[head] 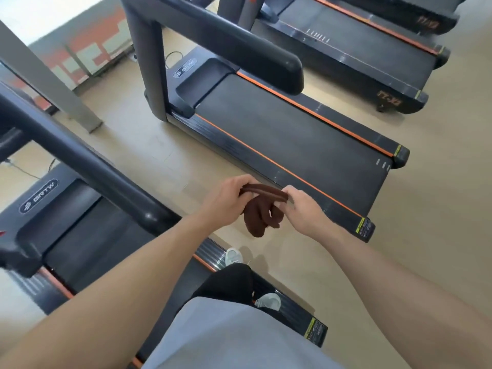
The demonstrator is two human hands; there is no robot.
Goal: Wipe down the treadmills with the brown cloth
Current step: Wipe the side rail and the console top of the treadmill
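Near treadmill [87, 235]: at 8 o'clock, underfoot; the person stands on its side rail, one pale shoe [233, 256] on the ribbed strip.
Near treadmill label: "BRTW", or something close to it, in an oval badge on the motor cover at 9 o'clock; the yellow-edged sticker on the rear end cap is too small to read.
Left hand [226, 202]: just left of centre; its grip pinches the left end of the cloth's upper edge between thumb and curled fingers.
Right hand [303, 209]: just right of centre; its grip pinches the right end of the same edge.
Brown cloth [262, 215]: held in the air between the two hands, above the floor gap between the near and middle treadmills; the top edge is drawn into a taut band, the rest hangs in soft rolls toward 6 o'clock.
Handling, judged: light, limp, non-slip pile and not fragile; it sags wherever unsupported, so best taken by an edge or corners to refold, then bunched in one palm for wiping.
Middle treadmill [292, 134]: at 12 to 2 o'clock; black belt, orange side stripes, same oval badge, upside down from here.
Far treadmills [359, 57]: at 1 o'clock; orange end-cap lettering inverted, unreadable.
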